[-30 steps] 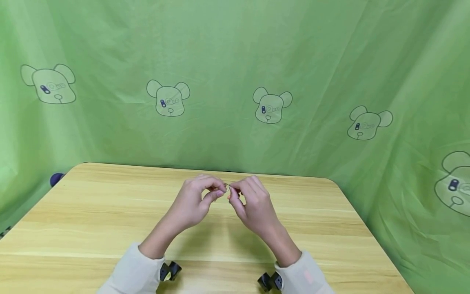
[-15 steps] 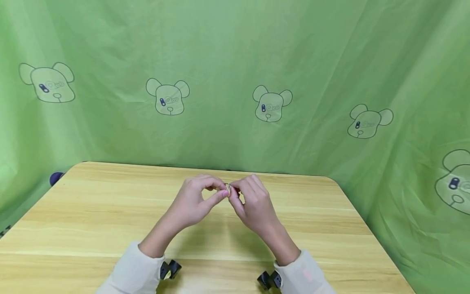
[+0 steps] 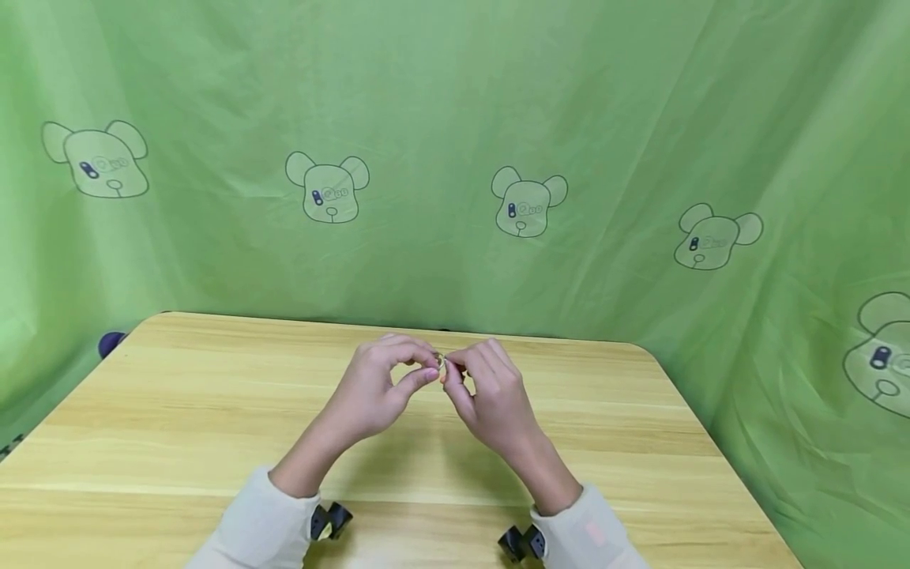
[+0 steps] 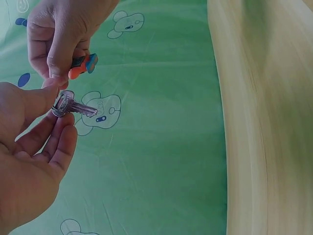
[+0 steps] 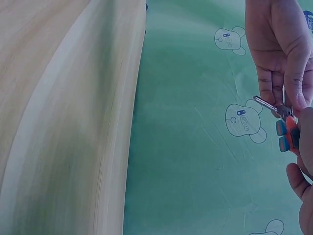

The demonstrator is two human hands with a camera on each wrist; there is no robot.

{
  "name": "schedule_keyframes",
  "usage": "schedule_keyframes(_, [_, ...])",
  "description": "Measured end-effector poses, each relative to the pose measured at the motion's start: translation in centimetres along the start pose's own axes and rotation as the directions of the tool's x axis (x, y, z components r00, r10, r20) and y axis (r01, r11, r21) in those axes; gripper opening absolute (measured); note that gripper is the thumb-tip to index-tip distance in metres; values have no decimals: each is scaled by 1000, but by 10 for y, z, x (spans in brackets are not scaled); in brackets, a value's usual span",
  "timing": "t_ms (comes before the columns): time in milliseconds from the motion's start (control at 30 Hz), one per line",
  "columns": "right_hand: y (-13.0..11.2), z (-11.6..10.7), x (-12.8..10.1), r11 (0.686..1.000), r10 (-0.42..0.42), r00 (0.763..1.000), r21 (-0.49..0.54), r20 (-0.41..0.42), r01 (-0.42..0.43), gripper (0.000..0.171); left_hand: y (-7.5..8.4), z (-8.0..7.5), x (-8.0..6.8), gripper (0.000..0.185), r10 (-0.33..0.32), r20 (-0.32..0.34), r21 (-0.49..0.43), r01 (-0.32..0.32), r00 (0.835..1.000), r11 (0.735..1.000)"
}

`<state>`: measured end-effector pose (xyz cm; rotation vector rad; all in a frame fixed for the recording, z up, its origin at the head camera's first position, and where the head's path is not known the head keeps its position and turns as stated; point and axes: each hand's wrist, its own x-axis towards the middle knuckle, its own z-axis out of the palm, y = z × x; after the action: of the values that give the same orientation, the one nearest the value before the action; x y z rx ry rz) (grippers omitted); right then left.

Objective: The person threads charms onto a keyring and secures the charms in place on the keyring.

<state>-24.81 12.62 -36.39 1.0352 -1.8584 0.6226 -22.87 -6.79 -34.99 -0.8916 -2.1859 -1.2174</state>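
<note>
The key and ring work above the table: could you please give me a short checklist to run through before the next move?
1. Left hand pinches the silver key by its head: ok.
2. Right hand holds the orange and blue tag: ok.
3. Key blade free of fingers, pointing away from the left hand: ok.
4. Key ring between both hands' fingertips: glimpsed in the head view, but whether it is threaded through the key: cannot tell.
5. Hands held above the wooden table, so a dropped part would likely land on it: ok.
</note>
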Motion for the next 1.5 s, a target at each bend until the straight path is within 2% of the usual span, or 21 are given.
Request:
schedule_keyframes(333, [1,-1,0,1000,5,1000,16,18,-6,7,-4,-2,0,6,59,-6,-13,-59,998,998])
schedule_keyframes(433, [1,-2,1,1000,6,1000,12,21,-6,8,-3,-3,0,5,40,2,-26,-40,999,999])
schedule_keyframes(667, [2,-2,1,1000,13,1000,-10,-9,-13,8,-1,-2,0,6,-50,18,-60,51,999,997])
schedule_keyframes(933, [1,-2,0,1000,9,1000,-13,-24,-9,9,1,-1,1,7,-41,-16,-84,39,999,996])
schedule_keyframes(1200, [0,-4,1,1000,20,1000,-7,-18,-20,7,2,-2,2,22,-83,-40,-64,80,996,995])
schedule_keyframes(1500, [0,-2,1,1000,-1,1000,-5,-25,1,5,0,-1,2,7,-36,-38,-78,33,999,996])
